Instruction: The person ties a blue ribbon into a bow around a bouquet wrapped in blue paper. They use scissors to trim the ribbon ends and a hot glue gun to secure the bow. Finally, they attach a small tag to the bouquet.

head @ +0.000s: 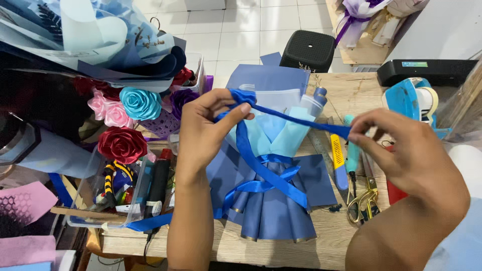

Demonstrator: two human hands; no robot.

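The blue ribbon point(281, 116) runs taut between both hands above the wrapped bouquet point(271, 165), likely to form a bow loop. Left hand point(203, 133) pinches its looped end between thumb and fingers; right hand point(401, 150) pinches the other end shut. Scissors point(362, 200) lie below the right fingers.

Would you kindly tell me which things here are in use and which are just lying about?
In use: blue ribbon, blue paper bouquet wrap, left hand, right hand.
Lying about: satin roses, gold scissors, yellow cutter, tape dispenser, clear tool box.
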